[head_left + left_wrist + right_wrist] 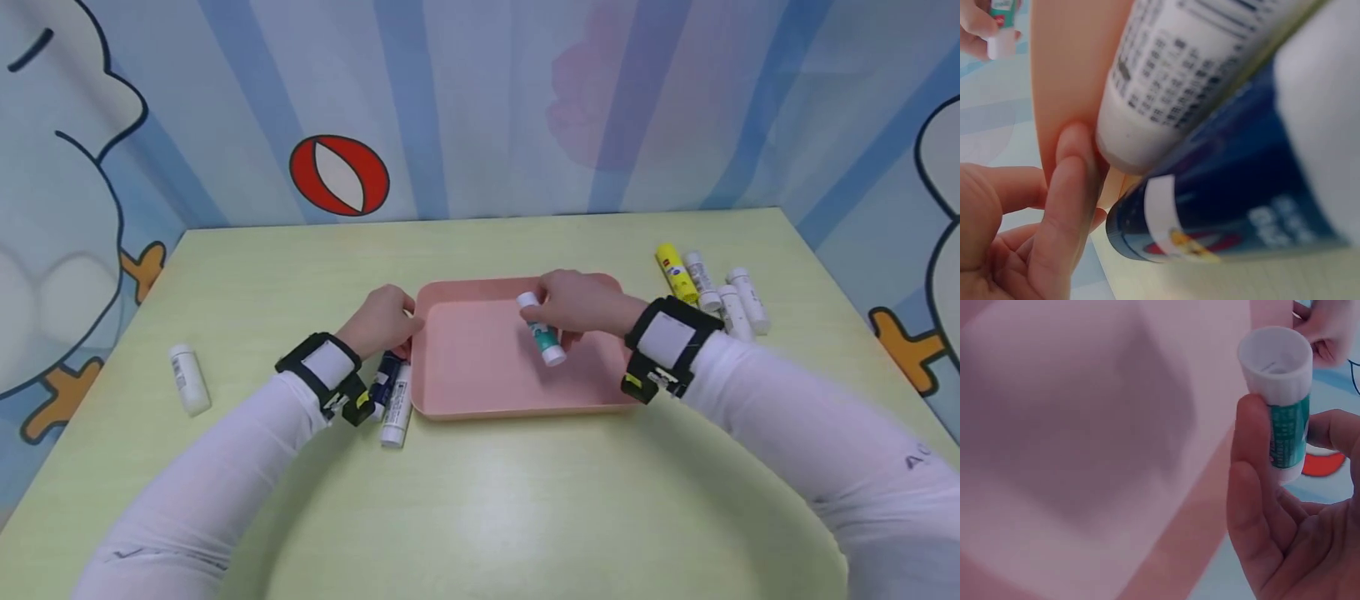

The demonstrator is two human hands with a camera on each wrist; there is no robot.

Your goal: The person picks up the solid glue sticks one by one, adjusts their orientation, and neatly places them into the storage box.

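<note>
Over the worktop (525, 500), the right hand (577, 302) pinched a green-labelled tube (544, 337), the left hand (377, 321) a tray (472, 358) beside a Chinese-lettered white tube (397, 408).

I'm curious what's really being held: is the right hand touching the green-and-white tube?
Touching: the right wrist view shows the right hand pinching the green-and-white tube, fingers against its side.

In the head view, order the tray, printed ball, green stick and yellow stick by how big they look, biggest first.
1. Tray
2. Printed ball
3. Green stick and yellow stick: too alike to rank, as the right hand partly covers the green one.
</note>
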